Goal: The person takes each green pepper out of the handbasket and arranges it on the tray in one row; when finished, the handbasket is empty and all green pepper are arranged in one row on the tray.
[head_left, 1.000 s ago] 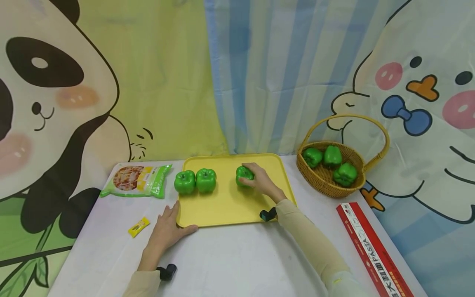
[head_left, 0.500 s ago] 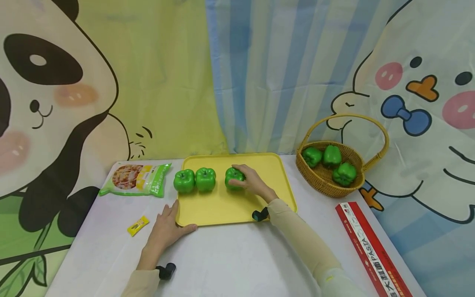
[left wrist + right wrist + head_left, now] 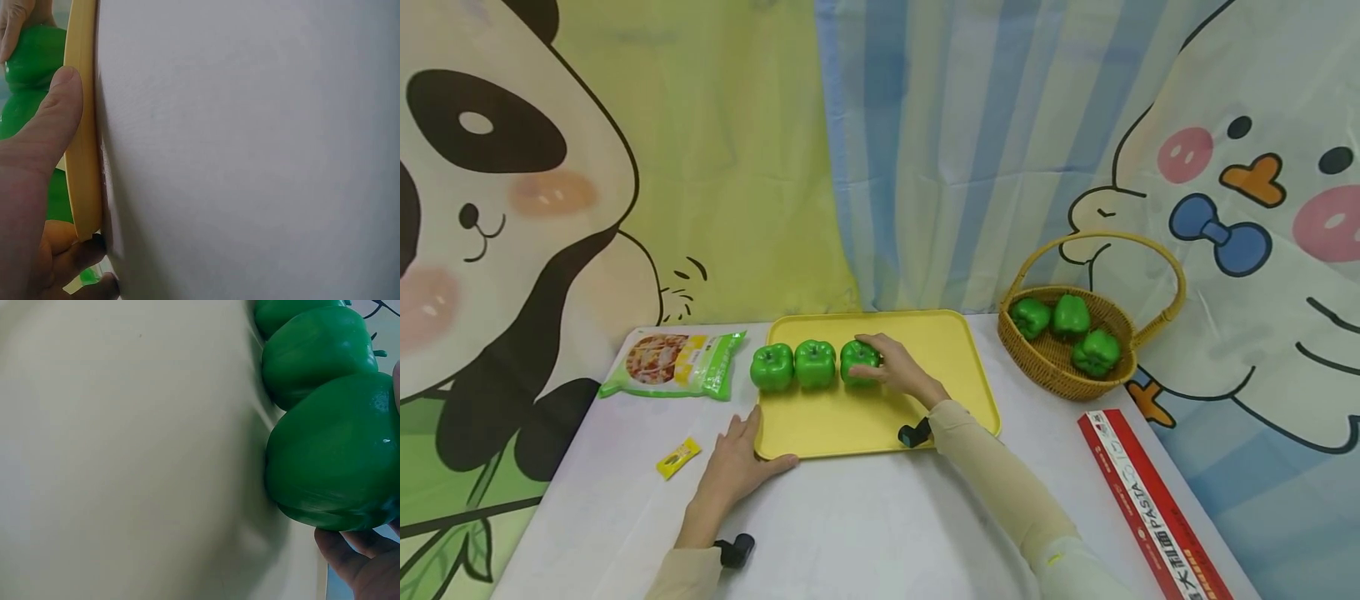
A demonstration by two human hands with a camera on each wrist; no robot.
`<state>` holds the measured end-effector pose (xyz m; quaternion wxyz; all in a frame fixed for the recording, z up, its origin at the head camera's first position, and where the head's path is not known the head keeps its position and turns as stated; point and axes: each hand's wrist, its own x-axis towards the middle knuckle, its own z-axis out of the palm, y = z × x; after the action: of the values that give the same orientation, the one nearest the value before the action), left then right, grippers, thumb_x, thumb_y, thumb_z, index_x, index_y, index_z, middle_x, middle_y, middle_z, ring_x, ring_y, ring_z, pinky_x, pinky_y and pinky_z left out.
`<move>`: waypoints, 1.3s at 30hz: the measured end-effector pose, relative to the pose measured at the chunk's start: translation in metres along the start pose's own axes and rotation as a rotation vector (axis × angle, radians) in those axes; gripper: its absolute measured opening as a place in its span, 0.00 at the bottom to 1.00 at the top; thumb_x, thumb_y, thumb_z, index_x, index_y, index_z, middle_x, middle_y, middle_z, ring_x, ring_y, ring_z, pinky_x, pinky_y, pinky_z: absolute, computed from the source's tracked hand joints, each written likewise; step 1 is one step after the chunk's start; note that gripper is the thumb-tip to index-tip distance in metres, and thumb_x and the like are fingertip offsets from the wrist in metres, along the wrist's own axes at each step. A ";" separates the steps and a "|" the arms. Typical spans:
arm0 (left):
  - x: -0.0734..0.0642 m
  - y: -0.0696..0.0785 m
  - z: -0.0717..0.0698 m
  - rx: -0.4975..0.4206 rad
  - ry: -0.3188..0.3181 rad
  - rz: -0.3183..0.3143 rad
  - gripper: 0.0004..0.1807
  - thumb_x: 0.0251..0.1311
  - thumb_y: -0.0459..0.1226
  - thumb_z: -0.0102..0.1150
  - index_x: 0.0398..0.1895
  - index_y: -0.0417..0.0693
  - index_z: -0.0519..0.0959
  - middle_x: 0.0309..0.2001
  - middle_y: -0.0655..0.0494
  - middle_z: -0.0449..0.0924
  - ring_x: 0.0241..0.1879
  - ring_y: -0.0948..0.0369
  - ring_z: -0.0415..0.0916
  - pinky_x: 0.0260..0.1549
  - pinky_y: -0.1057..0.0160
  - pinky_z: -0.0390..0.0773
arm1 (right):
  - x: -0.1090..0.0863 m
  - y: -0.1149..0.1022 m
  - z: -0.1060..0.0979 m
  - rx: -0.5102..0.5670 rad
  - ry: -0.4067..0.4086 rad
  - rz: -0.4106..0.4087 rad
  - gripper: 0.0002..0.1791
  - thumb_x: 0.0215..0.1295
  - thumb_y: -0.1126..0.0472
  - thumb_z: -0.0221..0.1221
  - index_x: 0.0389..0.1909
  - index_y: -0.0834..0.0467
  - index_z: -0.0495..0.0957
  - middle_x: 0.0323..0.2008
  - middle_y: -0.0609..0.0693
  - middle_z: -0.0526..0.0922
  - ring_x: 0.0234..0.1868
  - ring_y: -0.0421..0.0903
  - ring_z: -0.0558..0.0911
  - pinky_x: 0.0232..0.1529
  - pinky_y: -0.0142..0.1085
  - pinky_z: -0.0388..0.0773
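Note:
In the head view, my right hand (image 3: 898, 371) holds a glossy green bell pepper (image 3: 856, 360) on the yellow tray (image 3: 850, 425), thumb on the near side and fingers over the far side. Two more green bell peppers, a middle one (image 3: 815, 364) and a left one (image 3: 772, 367), stand to its left in a row. The right wrist view shows the held pepper (image 3: 334, 453) close beside its neighbour (image 3: 319, 356). My left hand (image 3: 735, 467) rests at the tray's near left corner, thumb (image 3: 59, 112) along the front rim and fingers at the left side.
A wicker basket (image 3: 1045, 367) with several green peppers stands right of the tray. In front of it lies a long red pasta box (image 3: 1153, 504). A green-and-white food bag (image 3: 673, 364) and a small yellow packet (image 3: 678, 457) lie left. A printed curtain (image 3: 917, 167) hangs behind.
My right hand has moved left across the tray with the green bell pepper, bringing it up beside the other two. The left hand has stayed at the tray corner.

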<state>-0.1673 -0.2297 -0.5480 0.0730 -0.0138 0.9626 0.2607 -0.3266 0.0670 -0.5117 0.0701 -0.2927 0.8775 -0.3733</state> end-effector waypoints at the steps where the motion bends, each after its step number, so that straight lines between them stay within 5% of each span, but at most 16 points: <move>1: 0.000 0.000 0.000 0.001 0.001 0.002 0.69 0.49 0.72 0.63 0.80 0.38 0.44 0.77 0.27 0.48 0.78 0.31 0.41 0.76 0.31 0.45 | 0.001 0.000 0.001 -0.005 0.000 0.000 0.43 0.65 0.41 0.63 0.76 0.54 0.61 0.67 0.57 0.73 0.64 0.54 0.77 0.62 0.50 0.79; 20: 0.001 -0.001 0.001 0.008 0.015 0.020 0.69 0.49 0.72 0.63 0.80 0.37 0.45 0.77 0.28 0.50 0.78 0.32 0.42 0.76 0.31 0.44 | 0.006 -0.002 0.006 -0.020 0.025 -0.004 0.45 0.64 0.40 0.64 0.77 0.54 0.59 0.69 0.58 0.72 0.64 0.55 0.76 0.57 0.48 0.80; 27: 0.001 -0.003 0.002 0.002 0.013 0.017 0.70 0.48 0.73 0.63 0.80 0.37 0.45 0.77 0.27 0.49 0.78 0.31 0.42 0.76 0.31 0.45 | 0.006 -0.003 0.009 0.025 0.037 0.062 0.49 0.62 0.38 0.65 0.78 0.54 0.57 0.68 0.58 0.71 0.66 0.56 0.75 0.65 0.51 0.78; 39: 0.000 0.001 0.000 0.009 -0.009 -0.001 0.69 0.49 0.73 0.61 0.81 0.39 0.43 0.77 0.25 0.45 0.76 0.27 0.42 0.74 0.29 0.47 | -0.024 0.002 -0.019 0.097 0.128 0.087 0.51 0.63 0.37 0.64 0.78 0.58 0.54 0.72 0.60 0.67 0.72 0.60 0.69 0.72 0.54 0.71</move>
<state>-0.1678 -0.2291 -0.5478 0.0776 -0.0129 0.9634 0.2564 -0.3146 0.0936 -0.5019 0.0440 -0.2258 0.8730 -0.4301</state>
